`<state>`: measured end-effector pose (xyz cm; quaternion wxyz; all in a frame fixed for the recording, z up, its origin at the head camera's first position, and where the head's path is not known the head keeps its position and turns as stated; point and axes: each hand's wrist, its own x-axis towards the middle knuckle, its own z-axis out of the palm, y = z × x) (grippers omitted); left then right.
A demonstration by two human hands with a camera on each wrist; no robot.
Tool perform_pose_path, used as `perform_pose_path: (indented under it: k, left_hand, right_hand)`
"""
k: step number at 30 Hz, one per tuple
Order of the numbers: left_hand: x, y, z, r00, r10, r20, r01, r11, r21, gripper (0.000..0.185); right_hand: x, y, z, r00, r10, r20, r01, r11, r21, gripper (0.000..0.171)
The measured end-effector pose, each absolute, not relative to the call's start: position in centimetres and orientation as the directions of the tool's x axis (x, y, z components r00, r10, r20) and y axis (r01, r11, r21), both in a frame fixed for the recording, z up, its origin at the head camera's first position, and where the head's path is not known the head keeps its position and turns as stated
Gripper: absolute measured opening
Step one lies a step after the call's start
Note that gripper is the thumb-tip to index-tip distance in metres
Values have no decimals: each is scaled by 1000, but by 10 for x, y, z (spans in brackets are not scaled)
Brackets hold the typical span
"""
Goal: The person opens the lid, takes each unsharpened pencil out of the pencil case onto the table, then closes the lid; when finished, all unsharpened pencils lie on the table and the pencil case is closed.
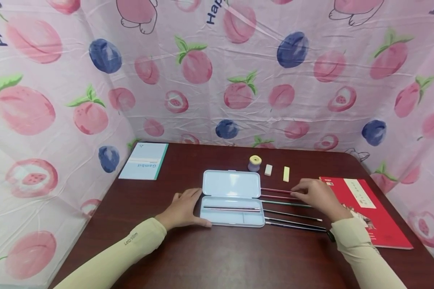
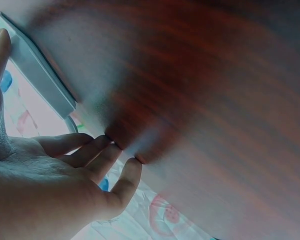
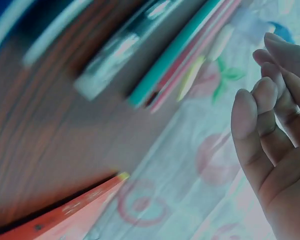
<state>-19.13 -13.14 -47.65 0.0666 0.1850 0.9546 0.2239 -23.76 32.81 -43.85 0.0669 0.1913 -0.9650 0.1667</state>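
Your right hand (image 1: 316, 195) hangs loose-fingered over the pencils (image 1: 291, 208), gripping none; they lie at three o'clock of the open pencil case (image 1: 231, 198), which your left hand (image 1: 183, 208) steadies flat-fingered. They look light, stiff, prone to rolling: pinch one mid-shaft.

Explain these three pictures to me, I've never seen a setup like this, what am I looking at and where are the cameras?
There is no machine here: a person works with two bare hands. The wide picture comes from a camera on their head; the two blurry close-ups come from cameras on each wrist.

On the dark brown wooden table lies an open pale blue plastic pencil case with one pencil inside. The left hand rests flat beside its left edge. The right hand reaches over a row of thin coloured pencils lying right of the case; whether it grips one I cannot tell.

Farther back stand a small round purple sharpener, a white eraser and a yellow eraser. A red book lies right, a light blue notebook left.
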Motion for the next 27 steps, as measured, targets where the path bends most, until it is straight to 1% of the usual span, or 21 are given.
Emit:
perform_pose_path:
  k: [7,12,19,27]
  left_hand:
    - [-192,-132,-479,-923,382,-41,326,836,441,129]
    - [-192,-131,-478,-924,381,-41,325,836,441,129]
    - [-191,-131,-477,-923,381,-47,320,831,455,129]
    - [-191,-132,-476,-922,384,-47,322,831,454,128]
  right_hand:
    - [-221,293,-436,-894,-368,256,-436,848,-303,15]
    - [-211,271,-434,-855,-429,291,-507,806,-304,13]
    - [-206,245,-436,-838,-482,256,-544,771,-331,13]
    - [-209,227,-442,-802,-561,203,-596,740,-312,14]
